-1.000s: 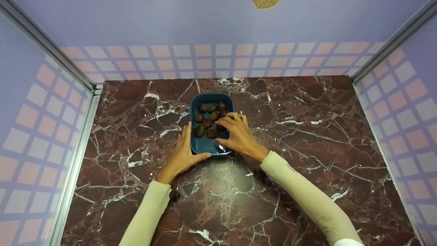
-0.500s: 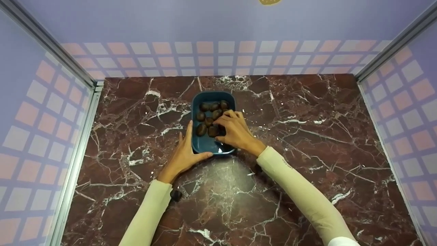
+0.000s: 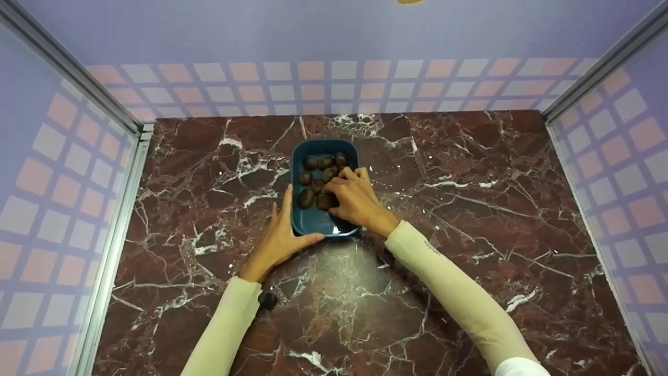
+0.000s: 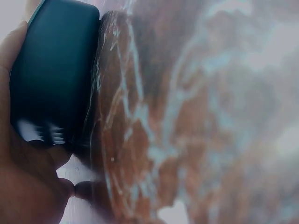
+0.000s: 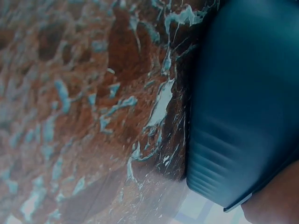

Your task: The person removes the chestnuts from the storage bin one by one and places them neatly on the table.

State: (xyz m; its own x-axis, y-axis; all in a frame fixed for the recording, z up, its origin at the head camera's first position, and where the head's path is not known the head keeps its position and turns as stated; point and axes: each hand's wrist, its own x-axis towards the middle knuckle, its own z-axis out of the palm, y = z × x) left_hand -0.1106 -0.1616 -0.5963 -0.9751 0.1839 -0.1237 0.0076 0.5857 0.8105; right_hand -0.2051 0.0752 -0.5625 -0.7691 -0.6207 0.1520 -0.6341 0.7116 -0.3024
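On the dark red, white-veined desk, the left hand lies with straight fingers along a blue container's left side, thumb spread wide onto its near rim. The blue container holds brown roundish items, clustered from its middle to its far end. The right hand crosses the right rim, fingers curled over the items; whether they pinch one, I cannot tell.
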